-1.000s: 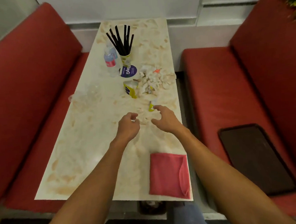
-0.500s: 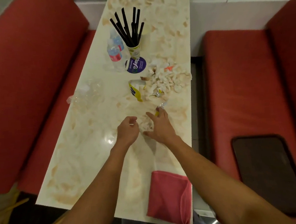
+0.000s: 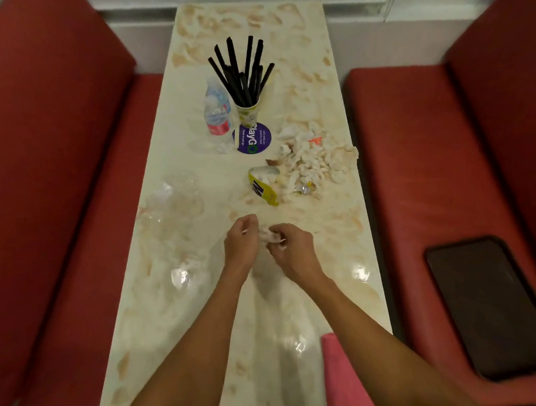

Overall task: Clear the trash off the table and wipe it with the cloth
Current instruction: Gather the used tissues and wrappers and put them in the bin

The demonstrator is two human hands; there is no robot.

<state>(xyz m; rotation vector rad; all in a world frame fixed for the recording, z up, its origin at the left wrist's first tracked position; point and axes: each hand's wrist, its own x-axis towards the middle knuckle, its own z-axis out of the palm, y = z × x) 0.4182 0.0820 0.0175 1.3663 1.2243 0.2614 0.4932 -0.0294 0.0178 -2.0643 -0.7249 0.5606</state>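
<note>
Pinching what looks like a tiny stick in the curled left hand point(image 3: 242, 241) and clutching a crumpled paper scrap point(image 3: 267, 234) in the closed-up right hand point(image 3: 292, 248), mid table point(image 3: 204, 302), probably bunching strays to bin together. Not yet touching the main trash pile point(image 3: 311, 165) further up by the right edge. Keeping the pink cloth point(image 3: 342, 378) parked near-right, presumably for wiping last.

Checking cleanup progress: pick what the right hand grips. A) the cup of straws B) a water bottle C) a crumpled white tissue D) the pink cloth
C: the right hand curls round a crumpled white tissue; the pink cloth lies at the near edge of the table.
</note>
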